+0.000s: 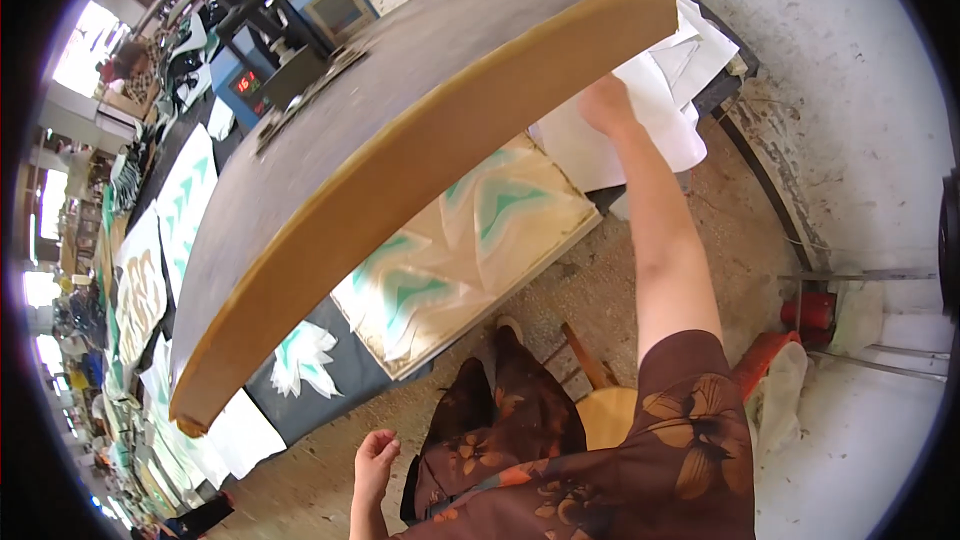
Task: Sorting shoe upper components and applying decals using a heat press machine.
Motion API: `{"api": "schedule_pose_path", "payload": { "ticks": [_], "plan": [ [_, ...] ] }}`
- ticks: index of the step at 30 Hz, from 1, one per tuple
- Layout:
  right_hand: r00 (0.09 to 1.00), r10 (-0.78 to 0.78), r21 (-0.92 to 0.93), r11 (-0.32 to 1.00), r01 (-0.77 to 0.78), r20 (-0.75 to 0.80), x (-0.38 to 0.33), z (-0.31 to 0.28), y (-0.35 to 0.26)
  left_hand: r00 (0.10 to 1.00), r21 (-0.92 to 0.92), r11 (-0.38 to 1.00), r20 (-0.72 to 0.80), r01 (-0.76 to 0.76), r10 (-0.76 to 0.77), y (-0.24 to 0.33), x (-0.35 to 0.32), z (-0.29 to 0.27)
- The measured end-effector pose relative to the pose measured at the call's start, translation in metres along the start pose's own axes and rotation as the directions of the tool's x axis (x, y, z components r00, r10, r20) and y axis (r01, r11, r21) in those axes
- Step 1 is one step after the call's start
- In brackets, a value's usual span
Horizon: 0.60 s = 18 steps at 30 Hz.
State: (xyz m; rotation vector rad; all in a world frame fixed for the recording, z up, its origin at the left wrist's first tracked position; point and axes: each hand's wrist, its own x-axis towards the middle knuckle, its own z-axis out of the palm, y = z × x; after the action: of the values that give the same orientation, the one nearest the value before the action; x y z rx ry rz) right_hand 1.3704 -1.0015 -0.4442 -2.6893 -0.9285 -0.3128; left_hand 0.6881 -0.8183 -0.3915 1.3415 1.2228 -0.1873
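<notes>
My right hand (pixel 607 105) reaches out at the far right, over white paper sheets (pixel 655 105). Its fingers are hidden, so whether it grips a sheet cannot be made out. Low in front of my body, my left hand (pixel 376 455) hangs with curled fingers and nothing visible in it. Between the hands lies the press bed (pixel 590 223), covered by a pale, wrinkled sheet (pixel 465 270) with green zigzag patches. Above it stands the raised heat press plate (pixel 420 130), a wide grey slab with a brown edge, which hides the far part of the bed.
Blue control boxes (pixel 325 5) stand behind the plate. A crumpled green-and-white piece (pixel 305 358) lies on the dark table (pixel 340 395), with patterned sheets (pixel 187 205) further left. A wooden stool (pixel 607 418) is beside my legs. A white wall (pixel 850 90) rises on the right.
</notes>
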Motion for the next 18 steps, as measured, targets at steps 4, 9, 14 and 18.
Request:
{"api": "schedule_pose_path", "payload": {
  "ticks": [4, 9, 14, 18],
  "plan": [
    [0.986, 0.016, 0.382, 0.923, 0.049, -0.166, 0.055, 0.042, -0.021, 0.998, 0.026, 0.999, -0.052, 0.026, -0.025, 0.001, -0.004, 0.004],
    [0.991, 0.133, 0.438, 0.892, -0.109, -0.025, 0.109, 0.071, -0.039, 0.983, 0.095, 0.989, -0.157, 0.114, -0.098, -0.01, -0.018, -0.003],
    [0.976, 0.07, 0.047, 0.996, -0.081, 0.207, 0.125, 0.092, -0.018, 0.969, 0.121, 0.971, -0.166, 0.205, -0.184, -0.004, -0.025, -0.002],
    [0.989, 0.146, 0.078, 0.986, -0.148, 0.032, 0.1, 0.042, -0.022, 0.982, 0.154, 0.974, -0.109, 0.167, -0.151, 0.0, -0.018, -0.001]
  ]
}}
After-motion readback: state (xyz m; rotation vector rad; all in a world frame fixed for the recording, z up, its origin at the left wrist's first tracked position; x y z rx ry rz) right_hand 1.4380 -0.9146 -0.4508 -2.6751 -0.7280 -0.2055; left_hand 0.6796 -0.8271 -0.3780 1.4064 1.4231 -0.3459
